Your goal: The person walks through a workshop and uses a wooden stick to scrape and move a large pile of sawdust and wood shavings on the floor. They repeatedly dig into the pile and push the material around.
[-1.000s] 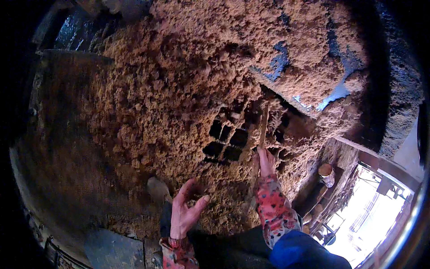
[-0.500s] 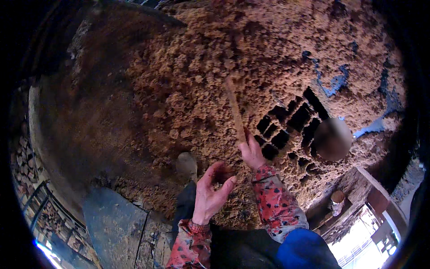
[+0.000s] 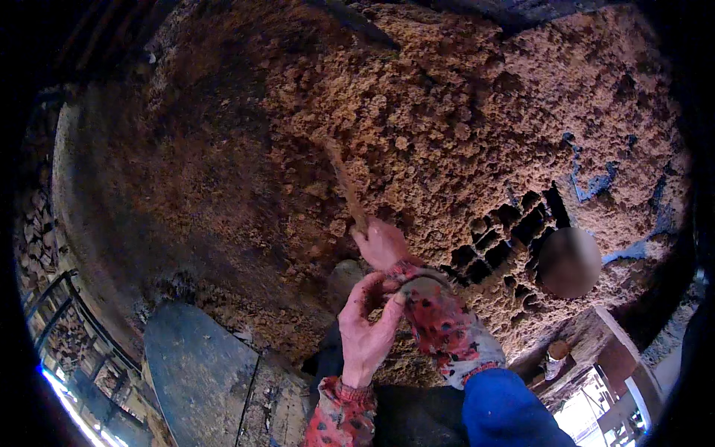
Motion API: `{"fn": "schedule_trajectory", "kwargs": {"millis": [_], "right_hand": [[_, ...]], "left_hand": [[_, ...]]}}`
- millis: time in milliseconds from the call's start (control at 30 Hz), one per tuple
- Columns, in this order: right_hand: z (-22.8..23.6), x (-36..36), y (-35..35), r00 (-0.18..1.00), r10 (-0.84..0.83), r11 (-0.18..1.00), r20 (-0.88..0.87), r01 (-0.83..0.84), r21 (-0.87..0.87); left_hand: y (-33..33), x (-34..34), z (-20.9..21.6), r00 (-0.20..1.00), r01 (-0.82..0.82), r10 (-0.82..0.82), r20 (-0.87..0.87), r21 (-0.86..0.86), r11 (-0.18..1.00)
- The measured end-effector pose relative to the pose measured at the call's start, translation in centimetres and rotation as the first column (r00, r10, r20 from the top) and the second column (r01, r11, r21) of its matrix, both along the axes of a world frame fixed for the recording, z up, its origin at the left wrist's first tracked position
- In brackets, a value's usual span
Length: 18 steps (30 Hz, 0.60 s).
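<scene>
My right hand point(image 3: 383, 244) grips the near end of a long, thin wooden stick point(image 3: 343, 179). The stick slants away to the far left over crumbly reddish-brown material point(image 3: 417, 112), and its far end is blurred into that surface. My left hand point(image 3: 365, 324) is close by, below the right wrist. Its dirty fingers curve with a gap between them and the thumb, and the fingertips overlap the edge of my right sleeve point(image 3: 447, 320); whether they touch it I cannot tell. Both sleeves are red with dark spots. A mud-coloured boot point(image 3: 345, 279) shows beyond the left hand.
Several dark rectangular openings point(image 3: 488, 246) break the crumbly surface at the right. A short log point(image 3: 556, 350) is at the lower right. A grey-blue sheet point(image 3: 197, 365) lies lower left beside worn boards point(image 3: 268, 402). Stacked pieces point(image 3: 37, 231) and dark rails point(image 3: 56, 320) line the left edge.
My right hand and the stick have swung left and nearer to my left hand. The left hand now overlaps the right sleeve. The whole view has shifted somewhat.
</scene>
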State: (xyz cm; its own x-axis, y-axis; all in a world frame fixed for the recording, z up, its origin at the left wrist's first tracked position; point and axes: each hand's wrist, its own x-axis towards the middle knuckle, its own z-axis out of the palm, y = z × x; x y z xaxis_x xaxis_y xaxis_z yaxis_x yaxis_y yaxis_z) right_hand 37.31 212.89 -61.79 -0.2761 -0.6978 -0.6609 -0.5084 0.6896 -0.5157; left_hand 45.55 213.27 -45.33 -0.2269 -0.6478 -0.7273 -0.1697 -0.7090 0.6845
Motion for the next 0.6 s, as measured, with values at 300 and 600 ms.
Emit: {"fn": "schedule_trajectory", "kwargs": {"millis": [300, 600], "right_hand": [[-3.3, 4.1, -9.8, 0.916, 0.398, 0.914, -0.042, -0.4, -0.062], [-10.6, 5.6, -11.7, 0.907, 0.226, 0.938, -0.355, -0.301, -0.172]], "left_hand": [[-3.1, 3.1, -0.4, 0.979, -0.199, 0.198, 0.037, 0.008, 0.98], [-3.8, 3.5, 0.1, 0.988, -0.155, 0.155, -0.001, 0.041, 0.987]]}}
